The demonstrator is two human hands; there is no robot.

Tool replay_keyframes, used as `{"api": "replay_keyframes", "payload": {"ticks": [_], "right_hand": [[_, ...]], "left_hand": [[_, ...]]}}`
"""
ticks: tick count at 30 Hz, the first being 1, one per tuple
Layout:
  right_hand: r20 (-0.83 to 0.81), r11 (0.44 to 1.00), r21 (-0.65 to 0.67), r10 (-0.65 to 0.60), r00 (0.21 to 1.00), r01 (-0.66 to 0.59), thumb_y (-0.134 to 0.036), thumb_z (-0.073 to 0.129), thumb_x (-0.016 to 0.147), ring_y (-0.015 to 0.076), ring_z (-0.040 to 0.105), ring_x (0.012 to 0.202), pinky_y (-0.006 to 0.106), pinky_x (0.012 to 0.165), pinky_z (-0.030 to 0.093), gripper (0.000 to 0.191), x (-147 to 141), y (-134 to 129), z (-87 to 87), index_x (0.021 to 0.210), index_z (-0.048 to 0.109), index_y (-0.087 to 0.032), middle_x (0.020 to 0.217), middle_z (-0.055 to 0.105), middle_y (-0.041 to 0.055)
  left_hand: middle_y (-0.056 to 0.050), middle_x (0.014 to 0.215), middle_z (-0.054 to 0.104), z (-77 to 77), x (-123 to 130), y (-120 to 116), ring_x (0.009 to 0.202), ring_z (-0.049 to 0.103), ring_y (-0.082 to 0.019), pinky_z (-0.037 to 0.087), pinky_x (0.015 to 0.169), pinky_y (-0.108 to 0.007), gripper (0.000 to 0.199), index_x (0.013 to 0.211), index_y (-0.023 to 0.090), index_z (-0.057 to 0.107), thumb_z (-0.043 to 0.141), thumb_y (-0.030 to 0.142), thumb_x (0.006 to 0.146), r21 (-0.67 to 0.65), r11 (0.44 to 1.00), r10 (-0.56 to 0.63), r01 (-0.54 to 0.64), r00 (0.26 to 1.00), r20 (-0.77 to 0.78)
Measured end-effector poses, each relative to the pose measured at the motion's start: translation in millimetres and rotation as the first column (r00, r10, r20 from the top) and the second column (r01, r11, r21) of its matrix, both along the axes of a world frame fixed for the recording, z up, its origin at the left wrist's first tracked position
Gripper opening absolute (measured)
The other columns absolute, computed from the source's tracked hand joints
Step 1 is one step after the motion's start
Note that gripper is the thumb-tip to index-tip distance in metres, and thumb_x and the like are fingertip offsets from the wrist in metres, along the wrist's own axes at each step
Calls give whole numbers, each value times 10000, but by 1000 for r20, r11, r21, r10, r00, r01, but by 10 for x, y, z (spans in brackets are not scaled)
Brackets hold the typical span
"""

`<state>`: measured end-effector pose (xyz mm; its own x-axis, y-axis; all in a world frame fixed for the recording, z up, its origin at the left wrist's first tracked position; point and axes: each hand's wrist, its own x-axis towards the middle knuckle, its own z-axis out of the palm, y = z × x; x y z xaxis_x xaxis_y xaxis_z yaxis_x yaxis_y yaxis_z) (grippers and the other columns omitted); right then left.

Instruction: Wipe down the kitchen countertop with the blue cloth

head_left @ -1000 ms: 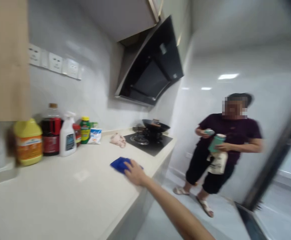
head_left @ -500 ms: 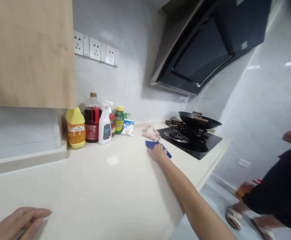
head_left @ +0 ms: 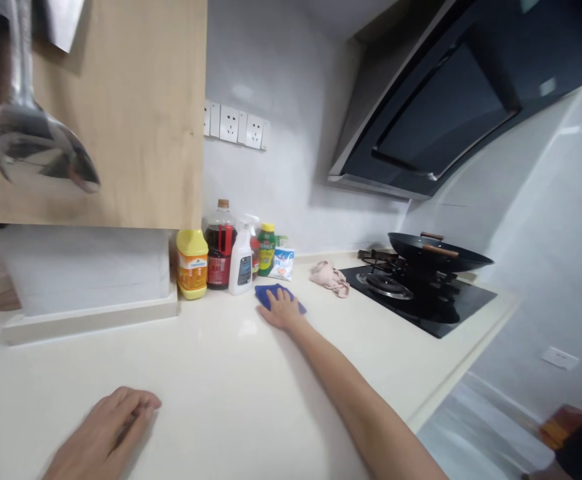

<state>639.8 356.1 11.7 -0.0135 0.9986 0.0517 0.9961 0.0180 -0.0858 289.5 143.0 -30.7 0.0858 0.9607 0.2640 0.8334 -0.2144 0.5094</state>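
Note:
My right hand lies spread on a blue cloth, pressing it flat to the pale countertop. Just behind the cloth are a white spray bottle and a small white and blue packet. At the lower left, my left hand hovers over or rests on the counter, fingers loosely curled together, with no object visible in it. A crumpled pink cloth lies to the right of the blue one.
A yellow jug, a dark bottle and a green bottle line the wall. A wok sits on the black hob under the range hood. A ladle hangs at upper left. Part of a person shows at lower right.
My right hand has slid the blue cloth leftward across the counter, away from the pink cloth and nearer the bottles. The view has turned left, bringing the ladle into sight.

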Motion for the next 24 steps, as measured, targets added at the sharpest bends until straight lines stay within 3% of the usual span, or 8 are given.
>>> {"api": "replay_keyframes", "payload": {"ticks": [6,10,15,18,20,21,22,24], "right_hand": [[29,992,-20,127,991,-127,-703,218,917,382,116,1510,593,1159,126,868,-577,-886,17,1571,153,-135,1634,142,233],[-20,957,-31,289,957,-289,-682,235,927,387,84,1517,619,1172,98,846,-1080,-1562,-48,1570,162,-138,1642,103,225],[-142,873,28,485,863,-487,-627,362,925,364,6,1526,664,1175,0,840,-1855,-2218,-168,1567,158,-125,1641,39,221],[-321,756,66,634,704,-651,-547,540,856,346,29,1528,648,1188,-5,845,-2101,-2351,-114,1537,272,-125,1641,100,181],[-549,685,194,669,501,-702,-471,616,795,325,304,1465,598,1197,172,668,-2028,-2361,-28,1386,538,-171,1548,412,130],[-656,663,263,655,375,-701,-440,623,777,293,482,1352,542,1165,300,526,-1924,-2357,9,1245,658,-201,1403,595,89],[-766,730,340,581,276,-593,-420,627,746,273,648,1127,484,1060,449,372,-1788,-2345,34,1014,756,-198,1149,743,72],[-819,796,378,526,230,-473,-424,493,805,231,712,895,405,895,552,366,-1482,-2281,37,834,769,-184,910,780,80]], "left_hand": [[-52,972,664,216,90,-93,976,616,-253,499,886,-406,494,929,262,636,271,595,915,-30,999,-41,43,997,61],[-95,1072,672,235,141,-106,1008,630,-265,486,965,-457,496,1112,210,598,316,550,887,86,996,12,-27,985,172],[-95,1175,639,332,207,-175,1029,641,-222,499,1008,-422,502,1202,202,550,326,538,903,242,970,-61,-10,957,285],[-109,1263,623,431,217,-221,1195,584,-235,435,1107,-432,502,1227,189,541,328,513,907,257,966,-41,-18,974,224],[-155,1343,588,476,222,-250,1275,540,-261,402,1137,-459,547,1295,136,506,298,472,917,179,983,27,-49,992,125],[-184,1370,569,485,234,-274,1296,526,-278,395,1139,-475,570,1324,100,488,280,447,923,132,988,69,-79,995,79],[-212,1383,557,484,254,-307,1309,518,-293,393,1137,-484,585,1340,65,478,260,422,930,89,989,111,-114,993,40],[-240,1385,554,448,328,-396,1318,512,-309,389,1137,-477,598,1333,33,502,244,405,942,40,985,167,-167,986,0]]}}
